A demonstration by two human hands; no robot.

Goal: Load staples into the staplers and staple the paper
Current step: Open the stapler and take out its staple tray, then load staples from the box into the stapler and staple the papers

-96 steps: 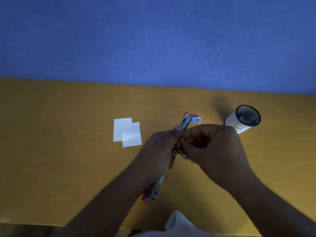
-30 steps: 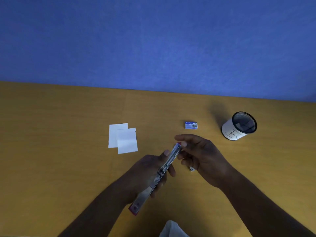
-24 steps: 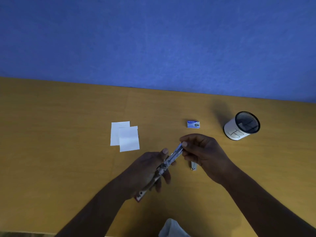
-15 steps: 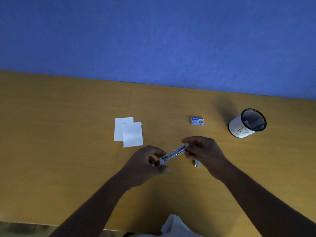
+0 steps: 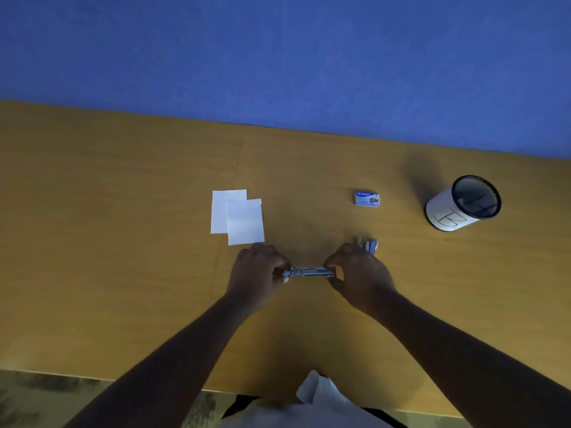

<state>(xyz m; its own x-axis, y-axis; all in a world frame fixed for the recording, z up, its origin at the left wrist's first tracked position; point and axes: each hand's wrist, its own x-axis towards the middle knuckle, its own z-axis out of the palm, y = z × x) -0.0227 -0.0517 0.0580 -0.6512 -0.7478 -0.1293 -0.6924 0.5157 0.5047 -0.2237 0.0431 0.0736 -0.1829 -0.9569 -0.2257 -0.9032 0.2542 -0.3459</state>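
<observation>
Broadly, the counter [image 5: 123, 242] is lying open to the left and along its near edge, its far edge meeting the blue wall [image 5: 278, 57]. Two overlapping paper slips [image 5: 238, 216] are sitting just beyond the left grip [image 5: 256, 270]; the staple box [image 5: 366, 198] and mesh cup [image 5: 460, 205] are standing apart on the right. Both grips are clasping a stapler [image 5: 309, 271] lying level between them, the right grip [image 5: 360, 274] pinching its right end. A second stapler [image 5: 370, 246] is peeking out just behind that grip.
</observation>
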